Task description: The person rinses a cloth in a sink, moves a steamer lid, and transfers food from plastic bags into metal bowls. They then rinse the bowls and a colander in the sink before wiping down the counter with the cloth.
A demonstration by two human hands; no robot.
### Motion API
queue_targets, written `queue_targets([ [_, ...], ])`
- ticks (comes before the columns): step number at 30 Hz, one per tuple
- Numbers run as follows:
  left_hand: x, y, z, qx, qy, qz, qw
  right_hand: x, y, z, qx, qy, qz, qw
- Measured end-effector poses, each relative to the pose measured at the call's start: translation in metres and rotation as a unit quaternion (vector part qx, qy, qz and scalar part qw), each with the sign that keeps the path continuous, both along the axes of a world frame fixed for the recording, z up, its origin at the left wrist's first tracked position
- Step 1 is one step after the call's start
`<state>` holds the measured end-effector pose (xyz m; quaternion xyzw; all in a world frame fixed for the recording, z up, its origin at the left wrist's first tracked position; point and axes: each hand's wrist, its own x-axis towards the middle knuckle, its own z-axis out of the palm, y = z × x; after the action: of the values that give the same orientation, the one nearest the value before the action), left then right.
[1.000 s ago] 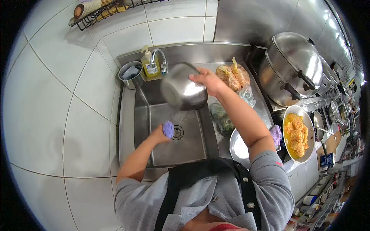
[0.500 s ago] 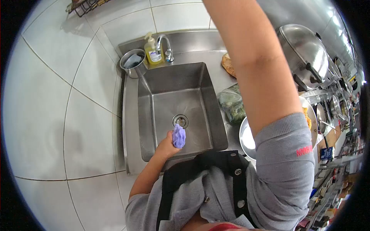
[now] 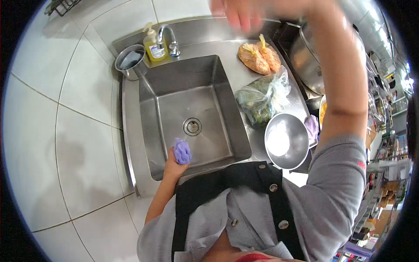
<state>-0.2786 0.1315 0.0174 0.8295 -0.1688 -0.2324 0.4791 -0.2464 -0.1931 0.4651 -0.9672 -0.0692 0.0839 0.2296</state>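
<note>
My left hand (image 3: 173, 167) is closed around a bunched purple cloth (image 3: 182, 151) over the near left part of the stainless steel sink (image 3: 209, 139). The drain (image 3: 192, 126) shows just beyond the cloth. My right arm reaches up across the right side of the view. At the top edge, my right hand (image 3: 244, 12) is raised above the back of the counter, cut off and smeared by motion. Its fingertips point down, and I cannot make out anything in them.
Behind the sink stand a faucet (image 3: 174, 47), a yellow soap bottle (image 3: 155, 47) and a metal container (image 3: 128, 72). Right of it lie tied bags of orange-brown food (image 3: 255, 60), a bag of greens (image 3: 257, 99) and a metal bowl (image 3: 286, 139). A large pot (image 3: 305, 61) stands farther right.
My right arm has bent and swung right, bringing the raised hand into view at the top. The food bags and bowl are now uncovered. My left hand still grips the purple cloth; the view has shifted slightly.
</note>
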Motion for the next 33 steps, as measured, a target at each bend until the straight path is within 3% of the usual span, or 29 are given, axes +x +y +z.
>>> queue_targets([
  [2, 0.003, -0.003, 0.005, -0.031, 0.017, 0.007, 0.999, -0.039, -0.028, -0.076, -0.111, 0.149, -0.048, 0.981],
  [4, 0.002, -0.004, 0.012, -0.011, 0.006, -0.008, 1.0, -0.077, -0.077, -0.175, -0.298, 0.052, -0.143, 0.942],
  [6, 0.002, -0.005, 0.012, 0.015, 0.019, -0.018, 1.0, -0.101, -0.115, -0.241, -0.341, 0.12, -0.201, 0.911],
  [8, 0.005, -0.008, 0.016, 0.04, 0.028, -0.023, 0.999, -0.121, -0.129, -0.293, -0.126, 0.025, -0.323, 0.938],
  [9, 0.004, -0.011, 0.021, 0.047, -0.001, -0.029, 0.998, -0.121, -0.119, -0.3, -0.184, -0.065, -0.359, 0.913],
  [10, 0.001, -0.012, 0.024, 0.056, -0.027, -0.039, 0.997, -0.12, -0.123, -0.302, -0.181, -0.064, -0.359, 0.913],
  [12, 0.002, -0.015, 0.026, 0.067, -0.023, -0.025, 0.997, -0.111, -0.136, -0.304, -0.065, -0.163, -0.272, 0.946],
  [13, 0.001, -0.016, 0.026, 0.076, -0.018, -0.011, 0.997, -0.104, -0.139, -0.306, -0.086, -0.245, -0.25, 0.933],
  [14, 0.002, -0.014, 0.019, 0.077, -0.018, -0.01, 0.997, -0.098, -0.145, -0.306, -0.085, -0.245, -0.25, 0.933],
  [16, 0.007, -0.011, 0.006, 0.085, -0.046, -0.001, 0.995, -0.077, -0.159, -0.301, 0.053, -0.161, -0.383, 0.908],
  [18, 0.006, -0.008, 0.007, 0.059, -0.036, 0.009, 0.998, -0.059, -0.17, -0.298, 0.041, -0.225, -0.356, 0.906],
  [21, 0.004, -0.012, 0.022, 0.028, -0.031, 0.019, 0.999, -0.039, -0.179, -0.284, 0.198, -0.167, -0.423, 0.868],
  [22, 0.005, -0.014, 0.024, 0.024, -0.038, 0.02, 0.999, -0.027, -0.181, -0.281, 0.199, -0.167, -0.421, 0.869],
  [24, 0.008, -0.013, 0.012, 0.024, -0.046, 0.028, 0.998, 0.001, -0.188, -0.275, 0.303, -0.258, -0.441, 0.804],
  [26, 0.009, -0.013, 0.01, 0.028, -0.051, 0.031, 0.998, 0.027, -0.184, -0.241, 0.348, -0.265, -0.446, 0.78],
  [28, 0.011, -0.016, 0.02, 0.066, -0.009, 0.03, 0.997, 0.068, -0.209, -0.234, 0.441, -0.205, -0.5, 0.717],
  [29, 0.013, -0.015, 0.013, 0.065, -0.01, 0.032, 0.997, 0.083, -0.207, -0.23, 0.441, -0.206, -0.498, 0.718],
  [31, 0.017, -0.009, -0.01, 0.083, -0.076, 0.031, 0.993, 0.114, -0.201, -0.222, 0.578, -0.228, -0.529, 0.578],
  [33, 0.018, -0.008, -0.013, 0.064, -0.073, 0.034, 0.995, 0.137, -0.207, -0.238, 0.582, -0.223, -0.533, 0.572],
])
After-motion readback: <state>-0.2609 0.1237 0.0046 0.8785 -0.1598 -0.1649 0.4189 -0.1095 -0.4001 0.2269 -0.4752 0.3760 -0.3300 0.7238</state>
